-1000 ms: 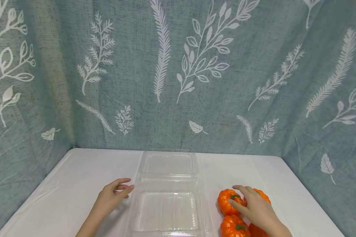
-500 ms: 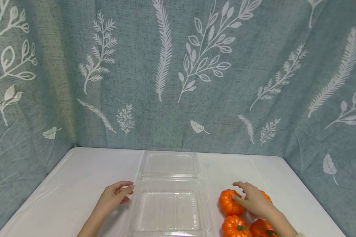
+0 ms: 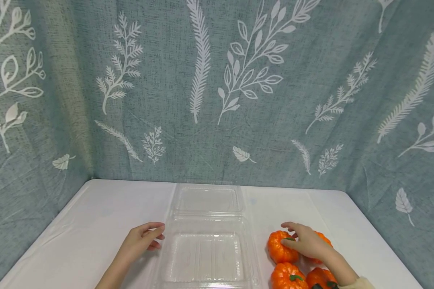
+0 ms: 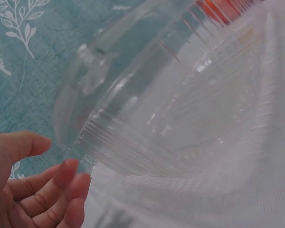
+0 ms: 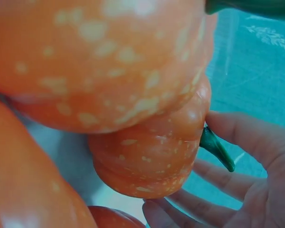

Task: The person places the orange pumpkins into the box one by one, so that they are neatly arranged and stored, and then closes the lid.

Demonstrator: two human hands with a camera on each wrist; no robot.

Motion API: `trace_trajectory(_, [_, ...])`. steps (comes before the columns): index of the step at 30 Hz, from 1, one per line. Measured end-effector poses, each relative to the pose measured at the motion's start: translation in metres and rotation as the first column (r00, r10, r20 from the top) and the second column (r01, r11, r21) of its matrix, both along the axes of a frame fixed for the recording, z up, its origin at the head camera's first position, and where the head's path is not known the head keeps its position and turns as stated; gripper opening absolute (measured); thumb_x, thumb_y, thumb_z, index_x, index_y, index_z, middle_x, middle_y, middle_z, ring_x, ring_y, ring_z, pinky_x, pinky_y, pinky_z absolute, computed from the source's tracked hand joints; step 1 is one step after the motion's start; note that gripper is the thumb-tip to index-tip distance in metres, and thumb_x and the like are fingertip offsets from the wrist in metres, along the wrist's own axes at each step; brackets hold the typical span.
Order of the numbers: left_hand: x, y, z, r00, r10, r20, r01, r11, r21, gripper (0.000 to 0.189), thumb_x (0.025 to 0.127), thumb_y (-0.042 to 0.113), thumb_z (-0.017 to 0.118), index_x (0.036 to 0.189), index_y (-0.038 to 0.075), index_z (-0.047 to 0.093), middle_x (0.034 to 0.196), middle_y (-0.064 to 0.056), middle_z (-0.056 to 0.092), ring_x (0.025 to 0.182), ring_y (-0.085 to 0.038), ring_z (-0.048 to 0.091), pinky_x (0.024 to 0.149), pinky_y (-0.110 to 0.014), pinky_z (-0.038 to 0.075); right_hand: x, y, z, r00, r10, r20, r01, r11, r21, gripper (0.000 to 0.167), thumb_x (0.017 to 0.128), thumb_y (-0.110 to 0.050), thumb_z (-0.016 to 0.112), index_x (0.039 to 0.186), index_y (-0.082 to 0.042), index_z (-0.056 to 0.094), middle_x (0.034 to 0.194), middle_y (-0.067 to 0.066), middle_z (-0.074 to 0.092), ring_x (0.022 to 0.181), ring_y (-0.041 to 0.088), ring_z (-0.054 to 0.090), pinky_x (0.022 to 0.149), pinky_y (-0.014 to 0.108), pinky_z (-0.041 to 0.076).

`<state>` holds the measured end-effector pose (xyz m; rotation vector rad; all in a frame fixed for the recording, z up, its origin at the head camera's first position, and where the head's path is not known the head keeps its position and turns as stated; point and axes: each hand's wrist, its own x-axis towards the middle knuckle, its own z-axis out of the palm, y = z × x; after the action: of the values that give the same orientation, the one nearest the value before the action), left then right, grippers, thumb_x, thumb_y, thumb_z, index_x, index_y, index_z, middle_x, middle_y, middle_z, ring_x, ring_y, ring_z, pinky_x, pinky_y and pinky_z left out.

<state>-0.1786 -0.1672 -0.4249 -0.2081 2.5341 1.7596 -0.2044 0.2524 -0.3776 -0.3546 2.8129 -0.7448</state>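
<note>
The white table (image 3: 105, 212) bears an open clear container (image 3: 202, 257), with the left hand (image 3: 140, 242) just beside it, fingers loosely bent and free, and the right hand (image 3: 308, 243) to its right, fingers around the rear-left of four orange pumpkins (image 3: 278, 253), grip impossible to tell.

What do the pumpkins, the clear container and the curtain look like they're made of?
Pumpkins: probably glossy plastic or lacquered foam, given the shiny highlights and pale speckles; looks alone don't settle it. Clear container: likely thin, shiny plastic, being see-through with glints along moulded ribs. Curtain: matte woven cloth, by its visible weave and soft folds; the fibre is unclear.
</note>
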Motion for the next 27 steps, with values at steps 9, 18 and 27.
trace_trajectory(9, [0.0, 0.0013, -0.0005, 1.0, 0.003, 0.012, -0.003, 1.0, 0.025, 0.041, 0.09, 0.025, 0.058, 0.118, -0.005, 0.057, 0.079, -0.006, 0.067, 0.061, -0.016, 0.062, 0.059, -0.025, 0.052, 0.0004, 0.001, -0.0018, 0.999, 0.016, 0.044, -0.016, 1.0, 0.003, 0.046, 0.085, -0.029, 0.065, 0.121, -0.002, 0.054, 0.112, 0.017, 0.06, 0.095, 0.032, 0.058, 0.079, 0.049, 0.049])
trace_trajectory(18, [0.0013, 0.0016, -0.0035, 0.999, -0.017, 0.031, 0.015, 0.998, 0.054, 0.042, 0.089, 0.025, 0.059, 0.115, -0.008, 0.057, 0.071, -0.004, 0.066, 0.06, -0.014, 0.062, 0.057, -0.026, 0.051, -0.002, -0.0008, -0.0026, 0.994, 0.003, 0.11, -0.007, 0.999, 0.034, 0.045, 0.085, -0.031, 0.062, 0.122, -0.008, 0.055, 0.114, 0.018, 0.059, 0.1, 0.032, 0.057, 0.085, 0.053, 0.045])
trace_trajectory(27, [0.0031, -0.0027, -0.0066, 0.99, -0.125, 0.066, 0.118, 0.987, 0.108, 0.04, 0.09, 0.028, 0.058, 0.107, -0.009, 0.058, 0.071, 0.0, 0.064, 0.059, -0.011, 0.06, 0.055, -0.024, 0.05, -0.0027, -0.0048, 0.0018, 0.994, 0.069, 0.087, -0.067, 0.998, -0.021, 0.044, 0.083, -0.027, 0.065, 0.117, -0.002, 0.055, 0.109, 0.017, 0.059, 0.092, 0.029, 0.056, 0.077, 0.049, 0.048])
